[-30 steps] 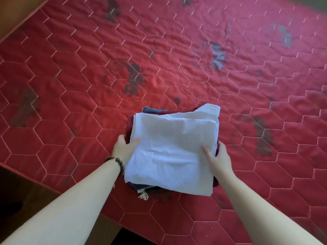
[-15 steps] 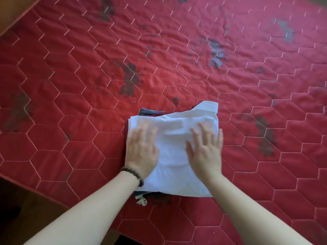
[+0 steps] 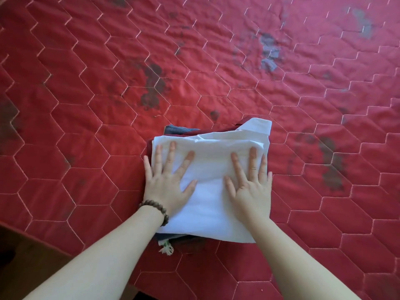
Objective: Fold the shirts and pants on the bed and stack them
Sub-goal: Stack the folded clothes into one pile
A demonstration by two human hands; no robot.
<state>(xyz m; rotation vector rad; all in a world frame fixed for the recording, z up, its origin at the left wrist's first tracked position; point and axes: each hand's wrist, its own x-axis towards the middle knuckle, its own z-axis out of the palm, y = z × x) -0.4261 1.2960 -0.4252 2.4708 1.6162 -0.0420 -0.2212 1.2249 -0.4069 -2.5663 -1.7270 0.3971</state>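
A folded white shirt (image 3: 213, 156) tops a small stack of folded clothes near the bed's front edge. Under it a dark red garment (image 3: 216, 132) and blue denim (image 3: 173, 129) peek out at the far side, and a frayed tassel (image 3: 166, 249) sticks out at the near left corner. My left hand (image 3: 167, 182) lies flat on the shirt's left side, fingers spread and straight. My right hand (image 3: 251, 185) presses flat on the right side, fingers straight too. Both palms cover the near half of the shirt.
The stack sits on a red quilted bedspread (image 3: 216, 61) with white hexagon stitching and dark worn patches (image 3: 153, 85). The bed's wooden edge (image 3: 26, 252) runs along the lower left. A beaded bracelet (image 3: 157, 210) circles my left wrist.
My hands left the stack's sides and came on top of the white shirt. They now lie flat with fingers spread, a little farther up the shirt than half a second ago.
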